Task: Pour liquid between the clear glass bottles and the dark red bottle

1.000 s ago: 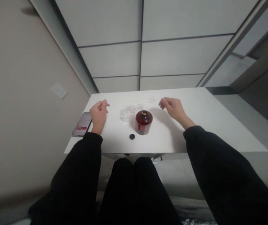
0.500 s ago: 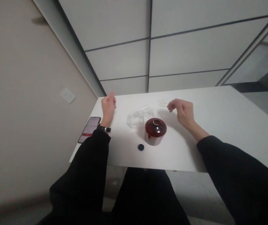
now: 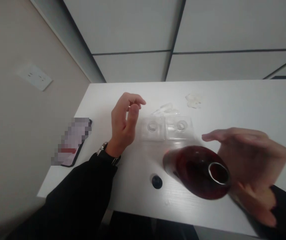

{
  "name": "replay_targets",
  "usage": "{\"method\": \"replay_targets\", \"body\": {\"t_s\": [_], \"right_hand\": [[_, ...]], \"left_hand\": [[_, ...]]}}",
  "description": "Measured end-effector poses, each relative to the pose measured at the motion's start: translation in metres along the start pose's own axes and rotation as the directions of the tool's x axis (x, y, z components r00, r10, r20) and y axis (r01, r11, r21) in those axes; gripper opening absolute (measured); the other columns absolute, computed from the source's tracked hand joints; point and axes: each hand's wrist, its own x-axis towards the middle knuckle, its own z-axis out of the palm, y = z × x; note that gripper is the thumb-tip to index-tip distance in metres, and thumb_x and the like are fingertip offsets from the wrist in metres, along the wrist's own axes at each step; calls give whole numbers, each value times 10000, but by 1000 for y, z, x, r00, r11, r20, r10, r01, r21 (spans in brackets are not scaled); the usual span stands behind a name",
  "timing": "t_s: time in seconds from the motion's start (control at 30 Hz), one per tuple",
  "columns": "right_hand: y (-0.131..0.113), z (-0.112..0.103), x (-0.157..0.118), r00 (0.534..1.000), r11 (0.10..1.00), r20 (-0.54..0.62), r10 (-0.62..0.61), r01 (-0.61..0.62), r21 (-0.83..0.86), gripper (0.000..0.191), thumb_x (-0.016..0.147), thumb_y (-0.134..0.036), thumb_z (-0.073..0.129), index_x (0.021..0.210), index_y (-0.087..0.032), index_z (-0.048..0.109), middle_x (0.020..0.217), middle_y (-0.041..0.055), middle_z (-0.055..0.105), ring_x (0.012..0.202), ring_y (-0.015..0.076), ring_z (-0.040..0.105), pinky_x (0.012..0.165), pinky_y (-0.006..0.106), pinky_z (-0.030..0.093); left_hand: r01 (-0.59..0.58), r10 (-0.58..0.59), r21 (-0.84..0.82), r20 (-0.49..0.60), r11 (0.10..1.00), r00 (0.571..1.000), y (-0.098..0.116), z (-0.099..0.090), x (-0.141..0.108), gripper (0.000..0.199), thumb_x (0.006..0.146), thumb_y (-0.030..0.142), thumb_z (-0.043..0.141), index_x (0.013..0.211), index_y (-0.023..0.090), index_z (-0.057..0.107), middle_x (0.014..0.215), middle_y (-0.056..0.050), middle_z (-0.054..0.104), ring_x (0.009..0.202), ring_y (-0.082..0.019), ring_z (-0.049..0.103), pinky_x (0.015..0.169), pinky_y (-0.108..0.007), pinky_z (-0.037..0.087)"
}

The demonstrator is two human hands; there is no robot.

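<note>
- There's your left hand (image 3: 124, 121), grip half-curled and empty, above the desk (image 3: 232, 103) beside the clear plastic tray (image 3: 166, 136)!
- Your right hand (image 3: 250, 163) looms at the dark red bottle (image 3: 195, 173), fingers loosely spread; whether that grip has hold, I cannot tell.
- The bottle's on your desk's near side, mouth uncovered, black cap (image 3: 157, 182) to its left.
</note>
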Motion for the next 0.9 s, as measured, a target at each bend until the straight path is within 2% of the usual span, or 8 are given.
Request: {"method": "replay_targets", "body": {"t_s": [0.1, 0.2, 0.3, 0.37, 0.47, 0.63, 0.73, 0.9], "right_hand": [[-8, -6, -1, 995, 993, 90, -47, 37, 111, 1027, 688, -929, 760, 1556, -416, 565, 1054, 84, 749, 809, 336, 742, 660, 526, 650], [-12, -11, 7, 953, 997, 301, -39, 15, 81, 1079, 699, -829, 845, 1623, -390, 503, 1153, 99, 804, 921, 358, 795, 757, 521, 701], [-15, -11, 15, 915, 998, 398, -66, 63, 21, 1199, 641, -783, 918, 1665, -385, 439, 1214, 108, 815, 993, 364, 813, 785, 522, 721], [-18, -8, 16, 918, 996, 387, -83, 89, 2, 1237, 639, -777, 927, 1684, -376, 401, 1215, 109, 818, 991, 361, 818, 794, 530, 726], [-21, 0, 10, 950, 998, 306, -68, 60, 36, 1163, 688, -670, 961, 1670, -365, 416, 1212, 112, 816, 997, 351, 816, 834, 537, 723], [-18, 7, -3, 980, 955, 198, 11, -69, 288, 1195, 604, -352, 1054, 1611, -462, 422, 1321, 49, 772, 1044, 332, 801, 789, 511, 724], [-21, -1, 3, 975, 954, 220, -19, -48, 297, 1179, 586, -377, 1057, 1586, -476, 439, 1306, 19, 780, 1000, 337, 803, 756, 509, 718], [-29, -16, 29, 992, 993, 123, -12, -2, 116, 957, 664, -507, 1015, 1509, -440, 571, 1154, 22, 765, 972, 307, 789, 758, 479, 706]], "left_hand": [[-23, 20, 25, 133, 999, 991, 1, 1, 0, 473, 1120, 642, 337, 1154, 290, 651, 1094, -57, 697, 982, -217, 663, 867, -415, 564], [-97, 89, 24, 239, 995, 967, 4, -1, 2, 464, 1114, 638, 369, 1255, 282, 631, 1199, -71, 712, 1052, -222, 671, 945, -422, 573], [-206, 161, 90, 360, 974, 919, 9, -3, 3, 433, 1106, 601, 435, 1335, 272, 600, 1289, -92, 712, 1190, -247, 671, 1041, -440, 561], [-260, 179, 145, 418, 955, 890, 11, -4, 3, 409, 1101, 559, 474, 1358, 263, 593, 1313, -101, 713, 1250, -261, 663, 1081, -456, 549], [-296, 186, 187, 451, 937, 873, 12, -4, 3, 385, 1087, 510, 525, 1364, 255, 604, 1312, -103, 724, 1240, -264, 676, 1072, -449, 554], [-379, 215, 218, 534, 899, 818, 12, -3, 4, 491, 1058, 557, 570, 1449, 260, 590, 1364, -98, 738, 1252, -284, 689, 1112, -462, 530], [-423, 213, 236, 597, 875, 774, 13, -3, 4, 581, 1043, 629, 569, 1492, 259, 579, 1428, -102, 721, 1320, -303, 667, 1210, -499, 460], [-386, 141, 260, 640, 885, 755, 12, -2, 4, 548, 1021, 690, 567, 1392, 298, 666, 1452, -69, 719, 1331, -309, 660, 1240, -540, 428]]}}
